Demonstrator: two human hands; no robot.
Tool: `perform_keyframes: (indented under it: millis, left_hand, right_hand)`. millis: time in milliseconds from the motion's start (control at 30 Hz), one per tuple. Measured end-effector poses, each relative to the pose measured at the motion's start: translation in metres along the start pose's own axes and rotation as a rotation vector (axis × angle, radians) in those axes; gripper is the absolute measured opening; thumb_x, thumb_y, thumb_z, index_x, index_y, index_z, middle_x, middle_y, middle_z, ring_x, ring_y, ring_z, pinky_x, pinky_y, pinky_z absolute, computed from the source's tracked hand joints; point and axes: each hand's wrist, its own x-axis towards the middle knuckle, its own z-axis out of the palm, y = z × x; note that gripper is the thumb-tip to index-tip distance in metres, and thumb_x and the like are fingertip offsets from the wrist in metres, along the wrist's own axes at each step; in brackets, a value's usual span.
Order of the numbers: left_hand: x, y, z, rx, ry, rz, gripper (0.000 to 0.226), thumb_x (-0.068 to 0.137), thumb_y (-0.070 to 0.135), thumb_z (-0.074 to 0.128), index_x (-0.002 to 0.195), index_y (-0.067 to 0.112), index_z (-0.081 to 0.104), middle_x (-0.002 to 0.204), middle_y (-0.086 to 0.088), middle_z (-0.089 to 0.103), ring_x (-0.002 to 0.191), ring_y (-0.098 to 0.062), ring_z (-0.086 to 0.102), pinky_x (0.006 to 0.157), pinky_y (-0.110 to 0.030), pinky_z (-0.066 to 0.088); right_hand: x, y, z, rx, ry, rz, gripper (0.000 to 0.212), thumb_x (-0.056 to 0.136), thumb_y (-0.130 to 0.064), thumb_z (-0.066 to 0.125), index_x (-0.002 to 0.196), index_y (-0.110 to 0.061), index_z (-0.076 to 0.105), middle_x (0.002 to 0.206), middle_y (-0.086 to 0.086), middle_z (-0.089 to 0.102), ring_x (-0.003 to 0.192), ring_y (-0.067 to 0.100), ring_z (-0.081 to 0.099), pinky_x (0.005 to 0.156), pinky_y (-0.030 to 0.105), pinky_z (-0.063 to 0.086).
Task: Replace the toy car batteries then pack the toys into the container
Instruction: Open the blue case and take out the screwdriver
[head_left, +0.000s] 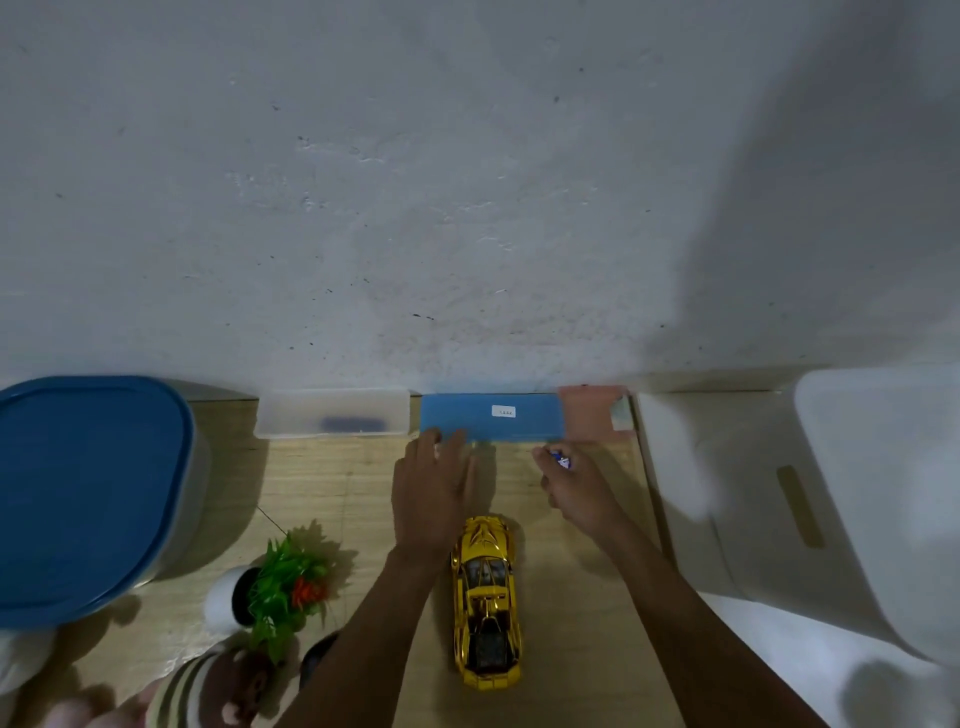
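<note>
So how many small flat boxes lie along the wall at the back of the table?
3. The clear box is at the left, the blue box in the middle, and the pink box at the right, close beside the blue one. No others show.

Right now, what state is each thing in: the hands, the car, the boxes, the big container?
left hand: open, straight fingers at a corner of the blue box
right hand: pinching a small blue-and-white item
blue box: closed, lying flat
gold toy car: upright on its wheels, untouched
large container: blue lid on
clear box: something dark inside
</note>
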Motion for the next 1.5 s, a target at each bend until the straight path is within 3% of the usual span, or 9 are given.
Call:
perform_keyframes:
  millis: [100, 233, 433, 567, 733, 933, 1067, 1333, 1500]
  left_hand:
    - [0.013, -0.007, 0.002, 0.147, -0.013, 0.11, 0.035, 0.095, 0.034, 0.044, 0.114, 0.019, 0.069, 0.105, -0.01, 0.061, 0.093, -0.029, 0.059, 0.074, -0.039, 0.048]
    - [0.024, -0.008, -0.001, 0.164, -0.007, 0.079, 0.013, 0.092, 0.025, 0.065, 0.098, 0.018, 0.075, 0.101, -0.009, 0.06, 0.095, -0.029, 0.058, 0.079, -0.04, 0.049]
    - [0.033, -0.004, 0.0, 0.127, -0.041, 0.052, 0.013, 0.083, 0.016, 0.076, 0.096, 0.012, 0.075, 0.116, -0.014, 0.063, 0.104, -0.034, 0.062, 0.087, -0.042, 0.054]
    - [0.047, -0.012, -0.001, 0.187, -0.041, 0.18, 0.013, 0.07, 0.012, 0.086, 0.08, 0.012, 0.078, 0.1, -0.014, 0.067, 0.085, -0.033, 0.066, 0.074, -0.039, 0.057]
    - [0.048, -0.021, 0.003, 0.077, -0.148, -0.014, 0.031, 0.094, 0.037, 0.06, 0.114, 0.015, 0.068, 0.117, -0.005, 0.062, 0.108, -0.023, 0.057, 0.087, -0.031, 0.049]
    - [0.048, -0.01, -0.006, -0.014, -0.128, -0.033, 0.031, 0.09, 0.03, 0.068, 0.112, 0.008, 0.064, 0.111, -0.013, 0.064, 0.105, -0.029, 0.061, 0.082, -0.037, 0.055]
    - [0.047, -0.008, -0.005, -0.101, -0.129, -0.121, 0.034, 0.093, 0.035, 0.063, 0.117, 0.012, 0.058, 0.116, -0.009, 0.062, 0.107, -0.023, 0.06, 0.082, -0.031, 0.054]
    - [0.046, -0.009, -0.005, -0.066, -0.124, -0.096, 0.034, 0.093, 0.035, 0.063, 0.116, 0.011, 0.06, 0.116, -0.009, 0.061, 0.108, -0.024, 0.061, 0.08, -0.032, 0.055]
    - [0.045, -0.001, -0.009, -0.113, -0.095, -0.123, 0.034, 0.091, 0.03, 0.067, 0.115, 0.007, 0.059, 0.113, -0.015, 0.064, 0.102, -0.031, 0.064, 0.078, -0.038, 0.057]
  right_hand:
    - [0.006, 0.005, -0.001, -0.195, 0.004, -0.061, 0.018, 0.097, -0.034, 0.054, 0.089, -0.019, 0.061, 0.069, -0.004, 0.056, 0.062, 0.009, 0.051, 0.058, 0.024, 0.04]
    - [0.016, 0.009, -0.001, -0.487, -0.033, -0.126, 0.014, 0.094, -0.036, 0.054, 0.093, -0.024, 0.061, 0.089, -0.006, 0.061, 0.085, 0.016, 0.06, 0.079, 0.036, 0.051]
    - [0.024, -0.003, 0.008, -0.867, -0.037, -0.263, 0.027, 0.096, -0.035, 0.054, 0.12, -0.025, 0.06, 0.114, 0.003, 0.066, 0.098, 0.023, 0.062, 0.077, 0.029, 0.048]
    - [0.026, -0.009, 0.011, -0.985, 0.005, -0.298, 0.038, 0.096, -0.036, 0.054, 0.133, -0.027, 0.055, 0.123, 0.006, 0.064, 0.108, 0.027, 0.061, 0.087, 0.035, 0.05]
    - [0.031, 0.0, 0.013, -0.884, 0.016, -0.299, 0.042, 0.093, -0.026, 0.062, 0.134, -0.025, 0.055, 0.126, 0.007, 0.06, 0.112, 0.024, 0.058, 0.089, 0.035, 0.049]
    - [0.027, 0.011, 0.018, -0.638, 0.1, -0.325, 0.042, 0.091, -0.007, 0.063, 0.132, -0.016, 0.058, 0.129, 0.008, 0.056, 0.12, 0.022, 0.053, 0.101, 0.032, 0.046]
    - [0.023, 0.016, 0.015, -0.563, 0.132, -0.318, 0.041, 0.093, -0.008, 0.061, 0.133, -0.016, 0.056, 0.128, 0.006, 0.058, 0.117, 0.018, 0.055, 0.094, 0.021, 0.043]
    - [0.016, 0.03, 0.001, -0.482, 0.276, -0.237, 0.042, 0.091, -0.005, 0.063, 0.13, -0.019, 0.058, 0.124, 0.003, 0.064, 0.109, 0.015, 0.06, 0.089, 0.022, 0.049]
    - [0.009, 0.033, 0.001, -0.501, 0.072, -0.308, 0.039, 0.087, -0.009, 0.069, 0.123, -0.022, 0.063, 0.113, -0.005, 0.069, 0.097, 0.004, 0.06, 0.077, 0.006, 0.042]
